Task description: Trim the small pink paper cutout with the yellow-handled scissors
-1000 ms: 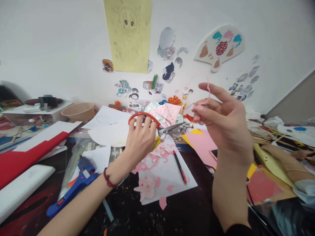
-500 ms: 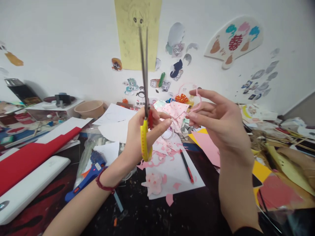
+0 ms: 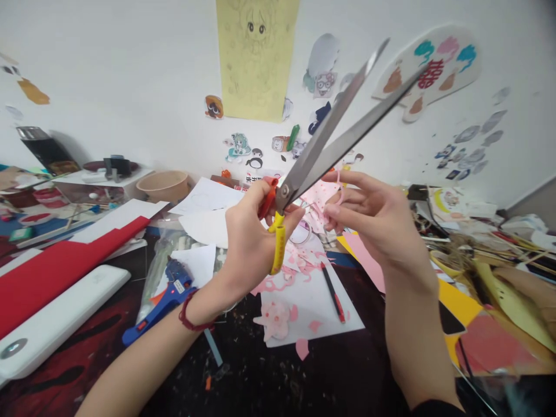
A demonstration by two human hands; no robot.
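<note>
My left hand (image 3: 247, 237) grips a pair of scissors (image 3: 330, 136) by their red and yellow handles. The long steel blades stand apart and point up to the right, above my right hand. My right hand (image 3: 373, 217) is raised beside them and pinches a thin pink paper strip (image 3: 337, 184) between thumb and fingertips. Most of the strip is hidden behind the fingers. Under both hands lies a white sheet (image 3: 313, 301) with pink paper cuttings (image 3: 274, 315) and a red and black pen (image 3: 333, 292).
A blue glue gun (image 3: 163, 298) lies left of my forearm, beside a red and white board (image 3: 56, 263). A beige bowl (image 3: 163, 185) stands by the wall. Pink and yellow paper sheets (image 3: 365, 258) and sticks crowd the right. Stickers and a yellow drawing (image 3: 256, 58) hang on the wall.
My left hand lifted the scissors off the table, swung the blades upright, then tilted them right and opened them. My right hand sank slightly with the pink strip.
</note>
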